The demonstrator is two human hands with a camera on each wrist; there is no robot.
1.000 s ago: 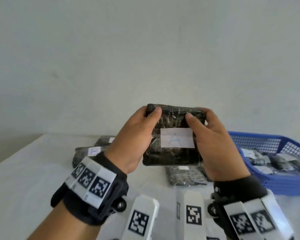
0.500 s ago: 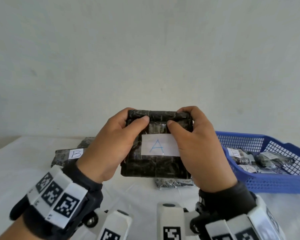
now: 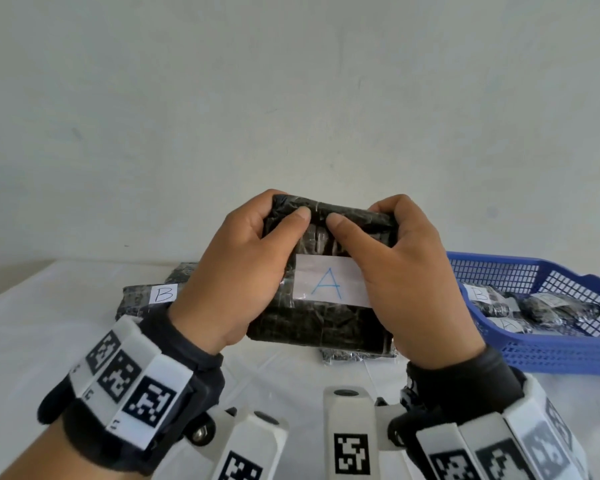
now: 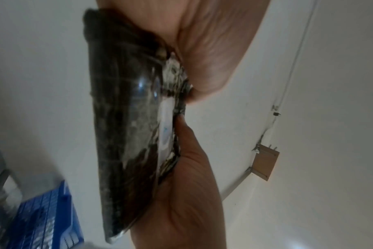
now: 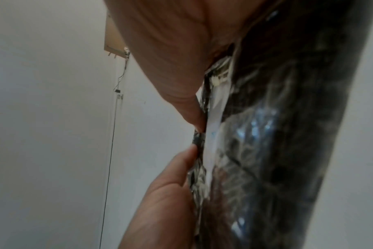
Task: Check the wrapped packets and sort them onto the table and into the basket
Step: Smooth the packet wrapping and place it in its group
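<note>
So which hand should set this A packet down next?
Probably the right hand: the blue basket sits on its side. Both it and the left hand grip the A packet, and where A belongs isn't certain.

plain bare room, prob a makeshift sorting/data-collection setup, not a home kitchen or shop. blank whitish wall (image 3: 291,98), table (image 3: 32,341) w/ white cover, blue mesh basket (image 3: 551,351) of lettered wrapped packets (image 3: 492,303). wrist views show exposed cable (image 5: 111,151) running up wall to small wooden mount (image 4: 264,163).
</note>
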